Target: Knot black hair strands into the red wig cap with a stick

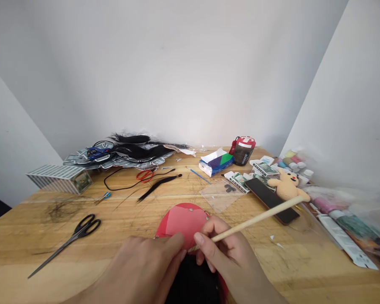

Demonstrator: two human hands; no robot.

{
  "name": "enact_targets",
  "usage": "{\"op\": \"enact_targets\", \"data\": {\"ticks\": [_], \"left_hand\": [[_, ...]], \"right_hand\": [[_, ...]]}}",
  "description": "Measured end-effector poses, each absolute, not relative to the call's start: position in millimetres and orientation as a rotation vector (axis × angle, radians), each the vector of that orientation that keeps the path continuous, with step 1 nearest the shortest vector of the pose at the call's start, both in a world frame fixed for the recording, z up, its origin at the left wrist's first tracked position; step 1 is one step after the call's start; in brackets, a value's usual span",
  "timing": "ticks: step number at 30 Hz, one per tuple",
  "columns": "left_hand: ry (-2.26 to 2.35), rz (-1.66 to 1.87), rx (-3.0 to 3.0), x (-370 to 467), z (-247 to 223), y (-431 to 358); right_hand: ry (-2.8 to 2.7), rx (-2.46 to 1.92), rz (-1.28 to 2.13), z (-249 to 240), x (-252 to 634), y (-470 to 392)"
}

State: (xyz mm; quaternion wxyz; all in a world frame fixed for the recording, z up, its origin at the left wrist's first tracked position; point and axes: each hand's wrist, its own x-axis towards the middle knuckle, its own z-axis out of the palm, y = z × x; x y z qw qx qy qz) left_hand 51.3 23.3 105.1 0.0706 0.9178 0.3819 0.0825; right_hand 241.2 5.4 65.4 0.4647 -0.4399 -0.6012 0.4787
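A round red piece [185,217] with small silvery studs near its rim lies in front of me, and black hair [193,283] spreads below it. My right hand [223,249] is closed around a long pale wooden stick [256,217], whose lower tip reaches the line between the red piece and the hair. My left hand [152,257] pinches with thumb and forefinger at that same line, near the stick's tip. What lies between its fingertips is hidden. Both hands cover the sides of the red piece.
Black scissors [79,234] lie at left on the wooden table, with a striped box [60,179] behind. A black hair strand [156,188] and tissue pack [215,162] lie farther back. At right are a phone [272,200], a crocheted toy [286,183] and paint bottles [323,204].
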Motion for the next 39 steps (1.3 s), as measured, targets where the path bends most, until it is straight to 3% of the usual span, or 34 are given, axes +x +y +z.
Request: {"op": "enact_targets", "data": {"ticks": [13, 18, 25, 39], "left_hand": [[1.1, 0.115, 3.182, 51.7, 112.8, 13.9], [0.958, 0.48, 3.285, 46.2, 111.2, 13.2], [0.79, 0.733, 3.033, 38.2, 98.4, 20.5], [0.961, 1.133, 3.202, 19.0, 106.3, 24.8]], "right_hand": [[-1.398, -1.048, 1.236, 68.1, 239.0, 8.1], [-1.368, -1.033, 1.257, 70.0, 238.1, 8.2], [-1.377, -1.025, 1.256, 70.6, 238.2, 9.1], [-1.359, -1.048, 1.276, 69.1, 238.9, 9.1]]}}
